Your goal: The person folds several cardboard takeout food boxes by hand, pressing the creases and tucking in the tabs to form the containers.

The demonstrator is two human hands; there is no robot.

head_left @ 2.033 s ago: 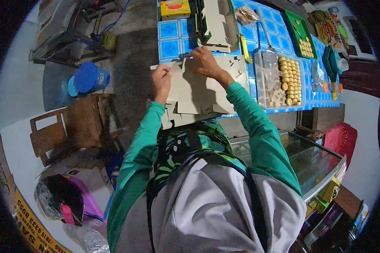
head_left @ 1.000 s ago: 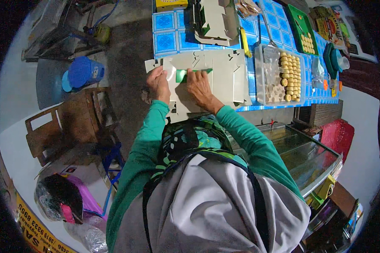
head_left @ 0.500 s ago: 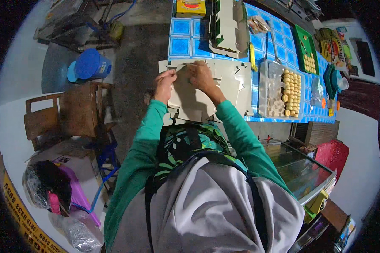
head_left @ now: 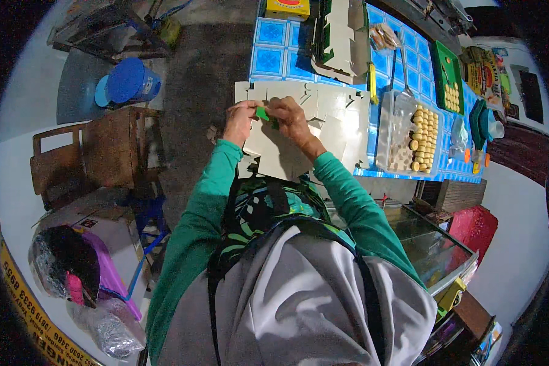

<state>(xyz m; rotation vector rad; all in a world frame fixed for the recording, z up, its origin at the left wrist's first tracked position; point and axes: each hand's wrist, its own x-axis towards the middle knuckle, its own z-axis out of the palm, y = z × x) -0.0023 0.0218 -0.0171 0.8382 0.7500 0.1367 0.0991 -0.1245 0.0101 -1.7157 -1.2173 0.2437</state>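
Note:
Flat cream cardboard box blanks [head_left: 338, 110] lie in a stack on the table edge in front of me, with cut slots and tabs along their sides. At the top sheet's left part, my left hand [head_left: 240, 122] pinches the edge of a flap. My right hand [head_left: 291, 124] is closed on the same flap just beside it, fingers bent. A small green patch [head_left: 261, 113], the sheet's coloured outer face, shows between the hands where the cardboard is folded up. My fingertips partly hide the fold.
Behind the stack stand opened box pieces [head_left: 341, 52] and a yellow box [head_left: 288, 8]. To the right are a clear container [head_left: 387, 131] with rows of round pastries [head_left: 425, 137], a spatula [head_left: 402, 73] and a green tray [head_left: 440, 61]. A wooden chair [head_left: 110, 146] stands left.
My hands have come closer together on the flap, and its green side now shows between them. The view has shifted slightly, moving the table a little to the right.

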